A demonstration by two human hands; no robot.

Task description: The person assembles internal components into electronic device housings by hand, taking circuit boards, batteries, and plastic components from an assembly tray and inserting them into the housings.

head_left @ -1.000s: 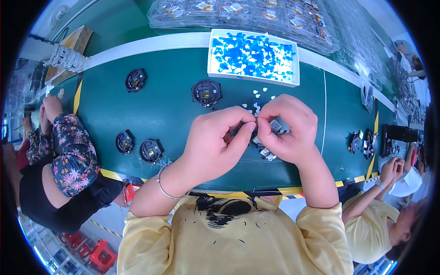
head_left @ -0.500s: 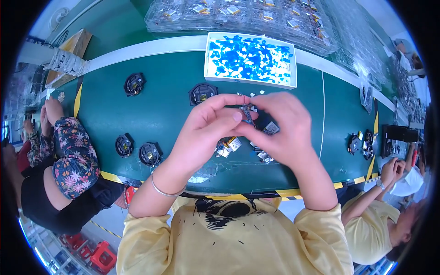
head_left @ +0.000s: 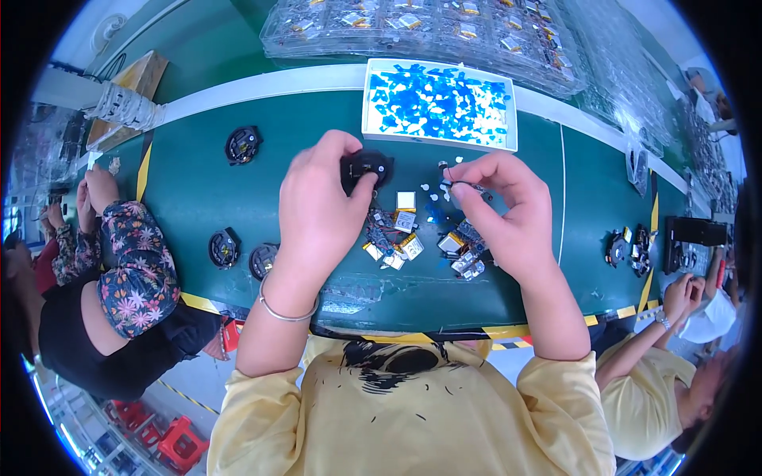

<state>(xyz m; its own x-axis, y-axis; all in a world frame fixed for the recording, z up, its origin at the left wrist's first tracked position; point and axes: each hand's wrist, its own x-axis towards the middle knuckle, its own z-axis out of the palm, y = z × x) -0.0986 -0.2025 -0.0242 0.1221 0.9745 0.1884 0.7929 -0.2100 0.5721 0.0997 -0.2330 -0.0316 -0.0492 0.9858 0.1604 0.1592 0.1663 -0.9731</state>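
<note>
**Overhead, two hands at work above a green belt**

Seen from the head camera, the left hand (head_left: 321, 210) is raised over the green conveyor belt (head_left: 206, 194), its back turned to the lens and the wrist bent forward, with a thin bracelet (head_left: 279, 311) ringing the forearm. A round black part (head_left: 367, 168) is pinched at its fingertips and held just above the belt, near the front edge of a white tray of blue scraps (head_left: 439, 103).

The right hand (head_left: 508, 210) is lifted beside it, well apart from the left. Its fingers are curled inward and its thumb and forefinger are pressed together on a small dark component (head_left: 459, 186), too small to be made out further.

Between and below the two hands, a loose heap of small circuit boards and yellow-wrapped pieces (head_left: 421, 242) is spread on the belt. More round black parts (head_left: 242, 144) are scattered to the left along it.

A person in a floral sleeve (head_left: 135, 266) is seated at the left, and another person in a yellow shirt (head_left: 647, 397) at the right.
</note>
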